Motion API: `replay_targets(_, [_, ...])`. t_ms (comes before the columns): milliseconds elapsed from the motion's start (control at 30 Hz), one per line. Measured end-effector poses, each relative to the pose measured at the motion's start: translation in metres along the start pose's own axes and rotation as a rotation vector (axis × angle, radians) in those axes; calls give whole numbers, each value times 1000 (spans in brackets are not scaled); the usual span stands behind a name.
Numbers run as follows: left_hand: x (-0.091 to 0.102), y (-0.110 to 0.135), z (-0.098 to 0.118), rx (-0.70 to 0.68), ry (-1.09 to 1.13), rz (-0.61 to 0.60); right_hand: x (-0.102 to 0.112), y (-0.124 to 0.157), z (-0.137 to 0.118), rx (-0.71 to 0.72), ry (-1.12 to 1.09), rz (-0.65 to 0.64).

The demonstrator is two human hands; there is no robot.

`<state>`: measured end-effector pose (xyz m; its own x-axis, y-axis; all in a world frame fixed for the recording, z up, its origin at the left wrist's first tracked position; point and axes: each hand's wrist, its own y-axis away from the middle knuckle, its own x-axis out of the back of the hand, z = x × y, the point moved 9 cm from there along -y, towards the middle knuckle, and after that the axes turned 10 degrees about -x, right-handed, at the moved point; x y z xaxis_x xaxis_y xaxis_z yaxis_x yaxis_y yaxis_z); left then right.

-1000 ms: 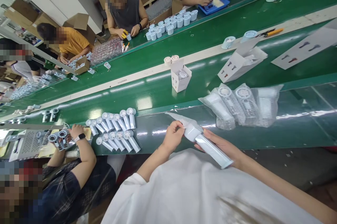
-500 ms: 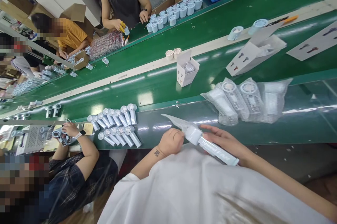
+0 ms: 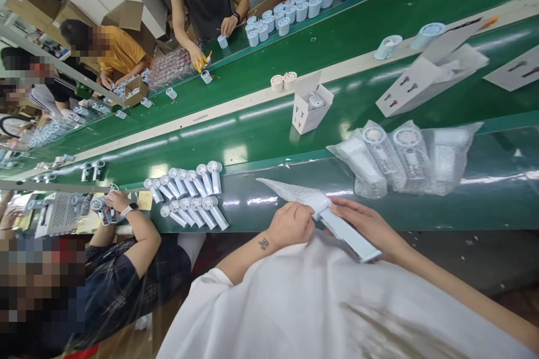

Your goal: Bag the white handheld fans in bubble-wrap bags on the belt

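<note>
The left hand [image 3: 292, 223], fingers curled, has shifted along the bubble-wrap bag [image 3: 297, 192] it grips; the half-curled right hand [image 3: 365, 224] holds the handheld fan [image 3: 351, 234] by the counter [image 3: 246, 216]. The fan's lettering has turned from view.

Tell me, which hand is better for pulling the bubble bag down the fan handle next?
Probably the left: the left hand is closed at the bubble bag, while the right hand holds the fan handle.
</note>
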<state>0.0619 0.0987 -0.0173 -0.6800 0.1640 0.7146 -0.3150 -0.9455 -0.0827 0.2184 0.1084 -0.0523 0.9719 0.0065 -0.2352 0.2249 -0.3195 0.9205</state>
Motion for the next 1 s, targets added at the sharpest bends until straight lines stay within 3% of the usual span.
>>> replay_targets(133, [-7, -5, 2, 64, 40, -26, 2, -14, 10, -15, -9, -44])
replay_targets(267, [-9, -23, 30, -77, 140, -72, -4, -20, 4, 69, 51, -103])
replay_targets(333, [-6, -33, 35, -83, 213, -66, -10, -19, 1, 93, 64, -156])
replay_targets(500, [-14, -26, -7, 379, 383, -19, -5, -19, 4, 106, -4, -125])
replay_targets(567, [-19, -19, -13, 450, 409, -16, -2, -23, 6, 125, 7, -154])
replay_targets(667, [-19, -17, -5, 339, 397, -4, 2, -33, 5, 140, 23, -197])
replay_targets(767, [-26, -20, 12, 152, 450, -91, 5, -43, 5, 93, 57, -242])
replay_targets(833, [-35, -21, 17, 100, 543, -163, 5, -50, 7, 49, 95, -281])
replay_targets(900, [-44, -22, 12, 131, 655, -187, 5, -56, 8, 31, 136, -301])
replay_targets(1000, [-55, -22, -9, 325, 745, -107, 7, -64, 8, 76, 202, -251])
